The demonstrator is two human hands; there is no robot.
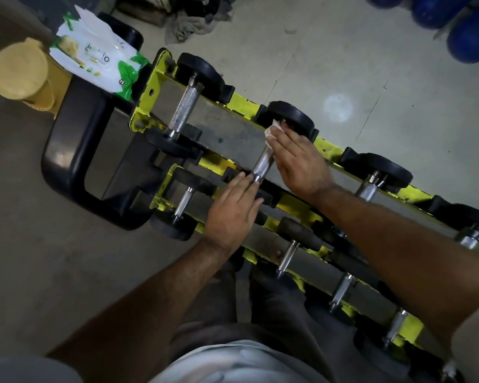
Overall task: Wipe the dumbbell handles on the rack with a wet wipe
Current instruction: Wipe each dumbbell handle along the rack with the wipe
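A yellow two-tier rack (158,78) holds several black-ended dumbbells with knurled steel handles. My right hand (299,161) grips a white wet wipe (273,131) and presses it around the far end of the second dumbbell's handle (262,165) on the upper tier, close to its black head (291,117). My left hand (233,211) lies flat with fingers together on the near black head of the same dumbbell, fingertips at the handle's near end. The first dumbbell's handle (184,107) lies bare to the left.
A green-and-white wet wipe pack (94,59) lies on a black bench (75,150) left of the rack, beside a tan cup-like container (20,70). Blue round objects (470,37) stand at the far right. Grey cloths (191,23) lie on the floor behind.
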